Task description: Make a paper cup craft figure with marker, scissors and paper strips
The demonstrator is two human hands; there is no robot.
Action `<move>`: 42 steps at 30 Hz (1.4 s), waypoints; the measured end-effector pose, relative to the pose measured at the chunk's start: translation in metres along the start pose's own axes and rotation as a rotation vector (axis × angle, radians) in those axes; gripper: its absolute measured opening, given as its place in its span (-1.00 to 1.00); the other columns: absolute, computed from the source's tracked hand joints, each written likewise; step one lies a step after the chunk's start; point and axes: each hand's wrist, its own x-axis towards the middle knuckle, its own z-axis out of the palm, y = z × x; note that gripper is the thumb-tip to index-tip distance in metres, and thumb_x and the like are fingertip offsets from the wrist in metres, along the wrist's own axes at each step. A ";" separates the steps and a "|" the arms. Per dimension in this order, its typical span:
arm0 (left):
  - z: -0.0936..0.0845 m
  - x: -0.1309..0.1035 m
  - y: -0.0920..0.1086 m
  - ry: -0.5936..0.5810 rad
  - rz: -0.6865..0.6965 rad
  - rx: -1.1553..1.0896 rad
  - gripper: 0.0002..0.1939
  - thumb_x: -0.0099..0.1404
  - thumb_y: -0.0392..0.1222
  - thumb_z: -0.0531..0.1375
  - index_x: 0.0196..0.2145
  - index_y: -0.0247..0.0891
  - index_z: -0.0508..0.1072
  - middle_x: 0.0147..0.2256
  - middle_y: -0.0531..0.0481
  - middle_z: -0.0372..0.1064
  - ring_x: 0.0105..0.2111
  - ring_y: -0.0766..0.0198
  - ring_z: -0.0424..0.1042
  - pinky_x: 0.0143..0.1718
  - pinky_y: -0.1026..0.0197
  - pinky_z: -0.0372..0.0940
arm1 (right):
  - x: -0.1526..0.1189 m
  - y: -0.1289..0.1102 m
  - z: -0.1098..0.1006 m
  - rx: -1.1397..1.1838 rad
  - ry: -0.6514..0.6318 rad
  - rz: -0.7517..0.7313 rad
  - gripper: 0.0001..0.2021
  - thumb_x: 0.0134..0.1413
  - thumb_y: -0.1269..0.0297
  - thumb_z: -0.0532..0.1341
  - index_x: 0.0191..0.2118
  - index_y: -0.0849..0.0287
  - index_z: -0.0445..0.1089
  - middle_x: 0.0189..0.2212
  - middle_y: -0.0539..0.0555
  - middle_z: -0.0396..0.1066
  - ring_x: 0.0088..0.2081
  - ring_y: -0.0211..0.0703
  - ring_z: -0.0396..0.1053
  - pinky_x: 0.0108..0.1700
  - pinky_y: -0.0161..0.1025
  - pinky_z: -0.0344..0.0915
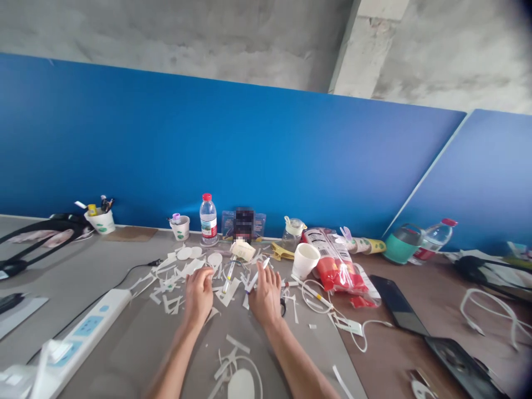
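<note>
our left hand (198, 293) lies flat and loose on the white paper scraps (174, 277), holding nothing. our right hand (265, 296) grips a white pen (257, 275) that pokes out past its fingers. lots of paper is already cut into strips and round bits, so much cutting looks done. beyond our hands we count two water bottles, three paper cups and one red snack bag (338, 266).
</note>
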 end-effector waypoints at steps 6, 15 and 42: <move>-0.012 0.009 -0.013 0.251 -0.136 -0.137 -0.82 0.26 -0.18 0.02 -0.25 -0.21 0.38 -0.24 -0.11 0.41 -0.16 0.11 0.40 -0.06 0.04 0.28 | -0.001 0.003 0.001 0.086 0.151 -0.104 -0.28 -0.15 0.54 0.03 0.25 0.27 -0.02 0.10 0.28 0.24 0.14 0.10 0.14 0.19 0.20 -0.04; -0.013 0.014 -0.041 0.479 -0.349 -0.183 -0.80 0.24 -0.11 0.07 -0.25 -0.22 0.39 -0.26 -0.08 0.37 -0.26 0.18 0.40 -0.13 0.09 0.33 | 0.000 0.001 -0.008 0.220 0.238 -0.245 -0.37 0.07 0.46 0.05 0.28 0.21 -0.06 0.01 0.23 0.32 0.08 0.07 0.19 0.14 0.18 0.09; -0.064 -0.018 0.001 -0.782 -0.072 0.625 -0.71 0.25 -0.42 -0.06 -0.18 -0.28 0.38 -0.08 -0.27 0.28 -0.28 0.08 0.48 -0.34 0.13 0.28 | -0.007 -0.020 -0.004 0.415 0.040 -0.354 -0.60 0.18 0.36 0.02 0.14 0.23 0.19 -0.14 0.24 0.41 -0.13 0.05 0.35 -0.10 -0.03 0.30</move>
